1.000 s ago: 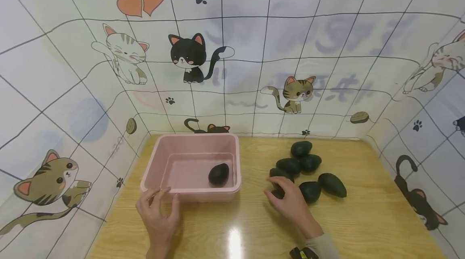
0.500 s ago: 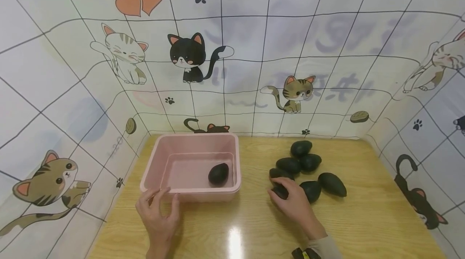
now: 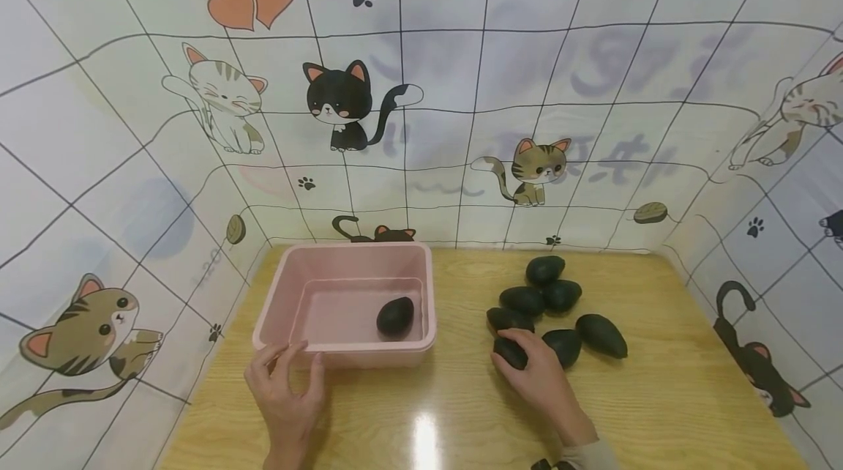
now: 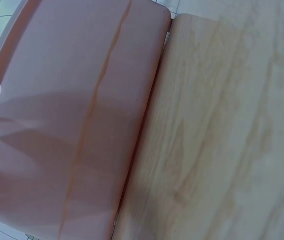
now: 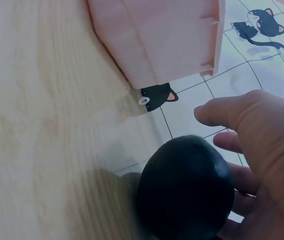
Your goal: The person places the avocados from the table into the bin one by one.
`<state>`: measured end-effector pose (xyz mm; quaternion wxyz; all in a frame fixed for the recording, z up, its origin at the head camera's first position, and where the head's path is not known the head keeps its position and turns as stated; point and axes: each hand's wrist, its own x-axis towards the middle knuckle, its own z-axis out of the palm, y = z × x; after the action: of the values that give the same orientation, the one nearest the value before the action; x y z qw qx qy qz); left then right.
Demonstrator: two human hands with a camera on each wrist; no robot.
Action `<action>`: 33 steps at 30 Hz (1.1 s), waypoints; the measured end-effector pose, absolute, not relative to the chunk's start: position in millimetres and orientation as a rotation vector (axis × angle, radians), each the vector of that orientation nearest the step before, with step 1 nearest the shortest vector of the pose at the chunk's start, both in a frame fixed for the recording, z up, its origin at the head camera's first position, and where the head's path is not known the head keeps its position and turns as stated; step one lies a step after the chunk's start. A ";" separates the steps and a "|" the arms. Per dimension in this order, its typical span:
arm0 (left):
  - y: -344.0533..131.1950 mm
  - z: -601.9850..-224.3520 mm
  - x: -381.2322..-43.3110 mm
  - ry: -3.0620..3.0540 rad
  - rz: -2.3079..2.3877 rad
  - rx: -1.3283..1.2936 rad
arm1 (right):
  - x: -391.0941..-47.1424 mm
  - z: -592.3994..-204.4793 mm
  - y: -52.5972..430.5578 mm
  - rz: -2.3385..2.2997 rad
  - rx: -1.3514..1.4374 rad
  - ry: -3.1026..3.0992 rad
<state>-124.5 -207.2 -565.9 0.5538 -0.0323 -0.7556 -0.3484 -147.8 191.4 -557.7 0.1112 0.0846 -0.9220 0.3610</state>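
Shifting slightly away from box (image 3: 356, 359), right hand (image 3: 541, 376) curls round one avocado (image 3: 509, 353); six more avocados (image 3: 562, 297) crowd it right of box, another avocado (image 3: 395, 318) inside; left hand (image 3: 287, 391) relaxed on rim (image 3: 369, 346).

The pale yellow, wood-grained desk (image 3: 461, 404) carries a pink, rectangular plastic bin (image 3: 358, 359) on its left. On its right lie seven dark green, smooth, pear-shaped avocados (image 3: 563, 296), loosely clustered; the nearest avocado (image 3: 510, 354), partly covered, appears to rest on the wood too.
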 end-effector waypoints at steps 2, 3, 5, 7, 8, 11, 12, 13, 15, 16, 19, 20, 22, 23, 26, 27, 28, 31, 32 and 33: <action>-207.3 -565.7 -124.5 -1.784 -0.821 -0.078 | -145.8 -559.4 191.1 1.062 0.239 -2.712; -207.3 -565.7 -124.4 -1.784 -0.822 -0.080 | -144.6 -560.3 191.0 1.060 0.236 -2.717; -207.3 -565.6 -124.2 -1.785 -0.822 -0.081 | -142.0 -562.1 190.8 1.063 0.230 -2.725; -207.3 -565.6 -123.8 -1.788 -0.822 -0.084 | -139.4 -563.9 191.1 1.070 0.228 -2.733; -207.3 -565.5 -123.7 -1.789 -0.822 -0.084 | -138.4 -565.1 191.3 1.071 0.227 -2.738; -207.2 -565.1 -123.7 -1.788 -0.822 -0.083 | -136.3 -568.6 192.4 1.076 0.231 -2.747; -207.2 -564.9 -123.7 -1.788 -0.823 -0.082 | -136.0 -569.8 192.9 1.080 0.232 -2.750; -207.2 -564.6 -123.8 -1.789 -0.824 -0.082 | -135.9 -570.9 193.4 1.083 0.231 -2.754; -207.2 -564.0 -124.1 -1.790 -0.825 -0.079 | -135.7 -572.5 194.8 1.090 0.227 -2.769; -207.3 -563.8 -124.1 -1.791 -0.825 -0.079 | -135.4 -572.9 195.4 1.095 0.219 -2.780; -207.5 -563.1 -124.3 -1.793 -0.821 -0.077 | -134.8 -574.2 197.8 1.109 0.199 -2.820; -207.4 -563.1 -124.3 -1.792 -0.818 -0.077 | -134.5 -574.4 198.6 1.114 0.192 -2.833; -207.4 -563.4 -124.1 -1.795 -0.817 -0.075 | -134.3 -574.9 199.8 1.121 0.182 -2.854; -207.4 -563.7 -123.9 -1.798 -0.819 -0.072 | -134.2 -575.0 200.4 1.123 0.182 -2.860; -207.4 -565.1 -123.2 -1.809 -0.825 -0.063 | -134.3 -574.8 201.5 1.125 0.171 -2.870; -207.3 -565.3 -123.0 -1.811 -0.828 -0.062 | -134.2 -574.6 201.8 1.127 0.168 -2.872; -207.2 -565.4 -123.0 -1.811 -0.829 -0.060 | -134.1 -574.3 202.1 1.127 0.164 -2.875; -207.0 -565.5 -123.2 -1.805 -0.828 -0.064 | -133.9 -573.4 202.8 1.134 0.152 -2.877; -206.7 -565.1 -123.4 -1.799 -0.826 -0.066 | -133.9 -573.2 202.9 1.136 0.149 -2.877; -206.8 -565.3 -123.5 -1.800 -0.826 -0.068 | -133.9 -572.9 203.0 1.136 0.147 -2.876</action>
<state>-123.5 -206.8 -565.3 0.5480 -0.0286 -0.7597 -0.3488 -133.9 203.0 -572.9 0.0228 0.0475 -0.9288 0.3668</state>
